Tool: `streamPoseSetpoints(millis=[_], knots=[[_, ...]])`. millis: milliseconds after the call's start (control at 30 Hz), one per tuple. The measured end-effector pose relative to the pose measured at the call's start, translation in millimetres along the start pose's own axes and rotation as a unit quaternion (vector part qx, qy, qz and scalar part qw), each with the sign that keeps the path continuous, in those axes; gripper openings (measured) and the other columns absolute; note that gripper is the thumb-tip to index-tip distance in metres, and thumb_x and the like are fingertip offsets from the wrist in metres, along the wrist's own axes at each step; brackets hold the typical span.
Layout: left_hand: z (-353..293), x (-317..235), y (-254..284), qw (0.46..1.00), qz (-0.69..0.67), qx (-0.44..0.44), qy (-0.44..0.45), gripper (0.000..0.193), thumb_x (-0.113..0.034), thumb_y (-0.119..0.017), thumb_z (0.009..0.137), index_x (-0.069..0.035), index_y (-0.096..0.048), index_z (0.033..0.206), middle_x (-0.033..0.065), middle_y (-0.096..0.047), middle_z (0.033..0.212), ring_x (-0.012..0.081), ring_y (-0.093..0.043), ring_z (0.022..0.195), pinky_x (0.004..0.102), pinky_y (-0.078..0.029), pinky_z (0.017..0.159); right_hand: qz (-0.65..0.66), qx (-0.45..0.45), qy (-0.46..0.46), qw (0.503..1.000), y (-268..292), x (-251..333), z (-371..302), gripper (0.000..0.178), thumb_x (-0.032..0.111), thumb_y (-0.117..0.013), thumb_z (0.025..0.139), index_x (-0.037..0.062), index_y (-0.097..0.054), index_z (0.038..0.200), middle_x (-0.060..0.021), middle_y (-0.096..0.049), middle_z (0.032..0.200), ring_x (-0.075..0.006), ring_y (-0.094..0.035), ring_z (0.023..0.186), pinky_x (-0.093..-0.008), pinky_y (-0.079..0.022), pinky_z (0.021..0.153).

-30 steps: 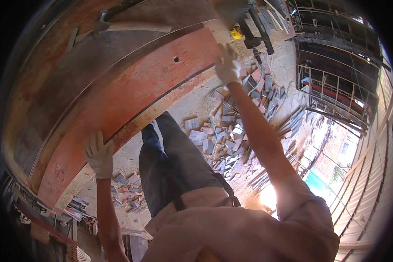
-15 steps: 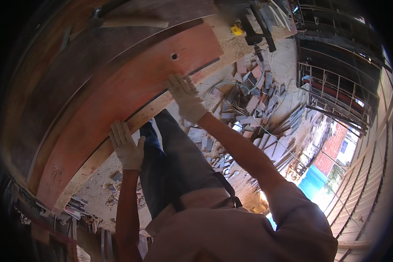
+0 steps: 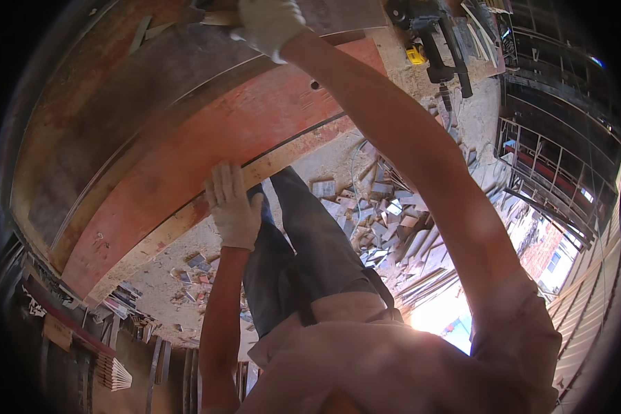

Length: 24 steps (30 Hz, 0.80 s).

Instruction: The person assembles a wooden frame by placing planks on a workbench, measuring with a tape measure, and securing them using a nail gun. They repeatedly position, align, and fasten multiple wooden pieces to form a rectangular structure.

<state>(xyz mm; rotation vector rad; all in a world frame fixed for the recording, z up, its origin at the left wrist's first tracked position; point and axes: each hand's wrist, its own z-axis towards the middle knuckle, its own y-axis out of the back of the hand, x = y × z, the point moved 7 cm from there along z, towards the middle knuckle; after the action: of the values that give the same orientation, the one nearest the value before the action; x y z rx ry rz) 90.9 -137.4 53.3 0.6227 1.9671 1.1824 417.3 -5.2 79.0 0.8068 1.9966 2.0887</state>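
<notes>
My left hand (image 3: pixel 231 210), in a pale work glove, lies with its fingers stretched out over the near edge of a long red board (image 3: pixel 179 165). Below that edge runs a strip of bare wood (image 3: pixel 159 238). My right hand (image 3: pixel 272 27), gloved too, reaches across the board to the far side. Its fingers are closed round the wooden handle of a hammer (image 3: pixel 219 17); a short piece of the handle shows left of the glove, and the head is dim near the picture's upper rim. A small dark hole (image 3: pixel 315 85) pierces the red board near my right forearm.
A black power tool with a yellow part (image 3: pixel 431 41) lies at the bench's far right end. Wood offcuts (image 3: pixel 386 207) are heaped on the dusty floor to the right. A dark panel (image 3: pixel 145 96) lies beyond the red board. Stacked strips (image 3: pixel 121 303) stand at lower left.
My right hand has left the red board's near edge and moved up and away to the hammer, closing on its handle. The left hand stays flat on the board's edge. The view has shifted slightly.
</notes>
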Motion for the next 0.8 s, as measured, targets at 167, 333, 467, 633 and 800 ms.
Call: streamPoseSetpoints(millis=[167, 333, 467, 633, 800], knots=[[53, -83, -15, 0.993, -0.03, 0.026, -0.114, 0.092, -0.038, -0.078, 0.084, -0.006, -0.035, 0.158, 0.0152, -0.031, 0.166, 0.0352, -0.026, 0.155, 0.055, -0.02, 0.126, 0.153, 0.042, -0.075, 0.984, 4, -13, -14, 0.049, 0.042, -0.059, 0.098, -0.0047, -0.06, 0.11, -0.037, -0.066, 0.105, -0.0525, -0.066, 0.099, -0.0589, -0.053, 0.085], [94, -102, -47, 0.986, -0.005, -0.009, -0.166, 0.094, -0.041, -0.077, 0.085, -0.008, -0.032, 0.161, 0.011, -0.028, 0.169, 0.0312, -0.024, 0.156, 0.053, -0.02, 0.127, 0.406, -0.006, -0.226, 0.886, 54, -30, -134, 0.043, 0.031, -0.065, 0.098, 0.0042, -0.062, 0.132, -0.0093, -0.064, 0.085, -0.0182, -0.065, 0.075, -0.0339, -0.055, 0.069], [87, -86, -51, 0.974, 0.082, -0.014, -0.211, 0.094, -0.046, -0.073, 0.087, -0.014, -0.029, 0.163, 0.006, -0.023, 0.171, 0.0291, -0.023, 0.157, 0.0507, -0.019, 0.128, 0.421, -0.086, -0.212, 0.878, 88, -45, -233, 0.032, 0.019, -0.052, 0.107, -0.0012, -0.063, 0.129, -0.0046, -0.06, 0.073, -0.0081, -0.053, 0.057, -0.024, -0.044, 0.047], [75, -57, -12, 0.981, 0.062, -0.006, -0.182, 0.084, -0.045, -0.071, 0.091, -0.011, -0.035, 0.16, 0.0115, -0.036, 0.165, 0.0347, -0.032, 0.152, 0.0532, -0.025, 0.126, 0.348, -0.037, -0.303, 0.886, 35, -59, -329, 0.035, 0.033, -0.052, 0.109, 0.0001, -0.063, 0.116, -0.0122, -0.058, 0.072, -0.021, -0.062, 0.064, -0.0377, -0.05, 0.059], [72, -7, 17, 0.987, -0.029, -0.108, -0.117, 0.078, -0.045, -0.064, 0.099, -0.005, -0.033, 0.159, 0.0232, -0.052, 0.145, 0.0407, -0.053, 0.131, 0.0525, -0.044, 0.109, 0.308, -0.16, -0.177, 0.921, 49, -1, -308, 0.03, 0.024, -0.05, 0.108, -0.0008, -0.062, 0.119, -0.022, -0.064, 0.093, -0.0332, -0.065, 0.076, -0.0418, -0.052, 0.064]])
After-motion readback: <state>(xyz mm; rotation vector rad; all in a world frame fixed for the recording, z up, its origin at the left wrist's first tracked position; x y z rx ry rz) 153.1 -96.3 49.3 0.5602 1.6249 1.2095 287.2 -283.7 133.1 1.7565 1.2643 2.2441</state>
